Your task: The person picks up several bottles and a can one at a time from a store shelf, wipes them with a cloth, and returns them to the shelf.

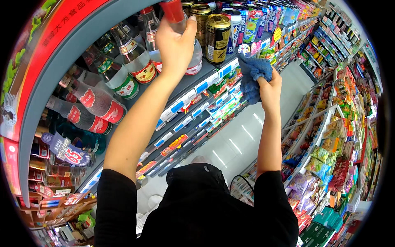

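Observation:
My left hand (pixel 176 46) is wrapped around the neck of a clear glass bottle with a red cap (pixel 172 11), at the shelf's front. The lower part of a clear bottle with a pink-edged label (pixel 195 60) shows behind my wrist; whether it is the same bottle, I cannot tell. In my right hand (pixel 270 88) is a crumpled blue cloth (pixel 251 78), held out over the aisle beside the shelf edge. Black-and-gold cans (pixel 217 38) stand just right of my left hand. Left of it, a clear bottle with a yellow-and-red label (pixel 135 58) stands near a green-labelled bottle (pixel 118 78).
Frosted bottles with red labels (pixel 98 105) and a purple price sign (pixel 66 149) are at the left. Colourful cans (pixel 251 23) line the shelf further along. A price-tag rail (pixel 185 103) edges the shelf. Across the tiled aisle (pixel 237 139) stand racks of snack bags (pixel 327 154).

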`<act>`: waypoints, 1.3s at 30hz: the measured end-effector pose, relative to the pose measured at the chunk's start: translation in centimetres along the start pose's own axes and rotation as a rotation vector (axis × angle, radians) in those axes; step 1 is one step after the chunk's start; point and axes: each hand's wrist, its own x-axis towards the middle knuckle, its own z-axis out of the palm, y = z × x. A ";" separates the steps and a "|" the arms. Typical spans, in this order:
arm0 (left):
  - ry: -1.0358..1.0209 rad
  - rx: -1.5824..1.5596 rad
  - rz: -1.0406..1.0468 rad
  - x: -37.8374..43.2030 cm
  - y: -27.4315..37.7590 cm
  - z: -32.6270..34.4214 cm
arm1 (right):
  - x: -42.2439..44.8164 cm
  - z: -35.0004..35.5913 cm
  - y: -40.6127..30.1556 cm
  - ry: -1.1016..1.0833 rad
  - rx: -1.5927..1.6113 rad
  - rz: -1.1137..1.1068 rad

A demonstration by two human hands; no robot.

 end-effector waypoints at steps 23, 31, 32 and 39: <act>0.030 0.548 0.302 1.4 -2.6 1.8 | -1.8 -0.1 2.5 -0.084 0.095 0.064; -0.315 0.895 0.451 -0.8 -0.6 5.4 | -1.3 0.5 3.1 0.196 0.507 0.183; -0.317 0.895 0.448 -0.4 -0.7 5.8 | -1.2 -0.1 3.0 0.186 0.532 0.202; -0.471 0.823 0.102 0.2 -0.8 6.5 | -0.8 -1.1 3.2 0.297 0.712 0.254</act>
